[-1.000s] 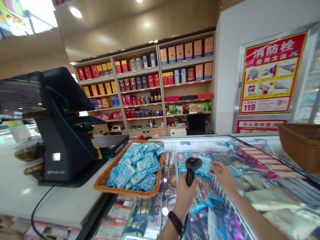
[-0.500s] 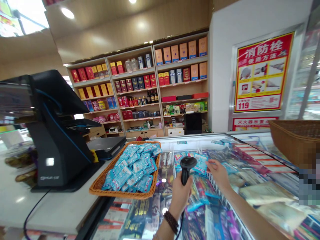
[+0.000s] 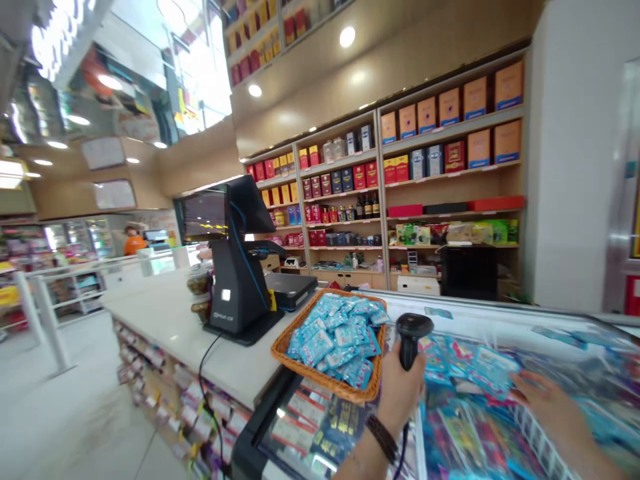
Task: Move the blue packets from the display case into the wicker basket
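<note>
My left hand (image 3: 400, 387), with a dark beaded bracelet on its wrist, is wrapped round the handle of a black barcode scanner (image 3: 414, 333). The scanner's head is up and its cord runs down past the wrist. My right hand (image 3: 545, 403), somewhat blurred, pinches the right edge of a small blue packet (image 3: 493, 370) over the glass counter. More blue packets (image 3: 457, 353) lie just left of it, behind the scanner. Left of my left hand stands an orange wicker basket (image 3: 280, 353) heaped with similar blue packets (image 3: 340, 333).
A black point-of-sale terminal (image 3: 235, 293) stands on the white counter (image 3: 165, 313) at left, with a dark flat box (image 3: 293, 287) beside it. The glass display case (image 3: 350, 427) holds packaged goods. Shelves of boxes (image 3: 340, 180) line the back wall. A person in orange (image 3: 134, 241) is far left.
The view has swung left, so the terminal and basket sit further right and the aisle shows. Both hands keep hold of the scanner and the packet.
</note>
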A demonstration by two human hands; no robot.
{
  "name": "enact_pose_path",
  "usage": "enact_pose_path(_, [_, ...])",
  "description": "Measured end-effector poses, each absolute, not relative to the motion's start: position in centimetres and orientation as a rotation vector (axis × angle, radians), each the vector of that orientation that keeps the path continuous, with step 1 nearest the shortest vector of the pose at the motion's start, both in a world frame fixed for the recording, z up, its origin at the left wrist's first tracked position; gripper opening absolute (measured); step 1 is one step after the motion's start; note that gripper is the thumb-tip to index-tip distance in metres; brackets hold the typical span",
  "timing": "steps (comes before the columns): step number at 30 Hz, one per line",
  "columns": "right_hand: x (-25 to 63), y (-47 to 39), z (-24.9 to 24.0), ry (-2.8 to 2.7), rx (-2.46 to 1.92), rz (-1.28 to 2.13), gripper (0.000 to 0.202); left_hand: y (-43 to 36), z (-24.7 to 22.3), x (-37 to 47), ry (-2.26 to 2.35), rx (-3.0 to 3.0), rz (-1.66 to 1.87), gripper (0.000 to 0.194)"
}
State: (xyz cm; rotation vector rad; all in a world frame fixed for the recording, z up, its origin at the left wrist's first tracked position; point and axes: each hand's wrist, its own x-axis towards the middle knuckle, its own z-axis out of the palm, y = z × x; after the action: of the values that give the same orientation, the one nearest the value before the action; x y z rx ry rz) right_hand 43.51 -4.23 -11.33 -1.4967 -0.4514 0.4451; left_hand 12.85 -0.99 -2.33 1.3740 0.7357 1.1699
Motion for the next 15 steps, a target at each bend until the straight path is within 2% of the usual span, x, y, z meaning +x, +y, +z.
enact_pose_path(5, [40.2, -1.2, -9.0, -0.353, -1.280, 0.634, 0.046, 1.2, 0.9, 6.5, 0.810, 1.441, 1.297, 0.048])
enact_pose_path(11, [31.2, 4.3, -2.6, -0.443, -1.187, 0.810, 0.031, 3.4, 3.0, -1.8, 1.026, 1.437, 1.425, 0.058])
enact_pose_path(15, [24.6, 9.1, 0.5, -0.534, -1.146, 0.854, 0.040, 3.9, 2.9, -6.1, 1.150, 1.411, 1.505, 0.057])
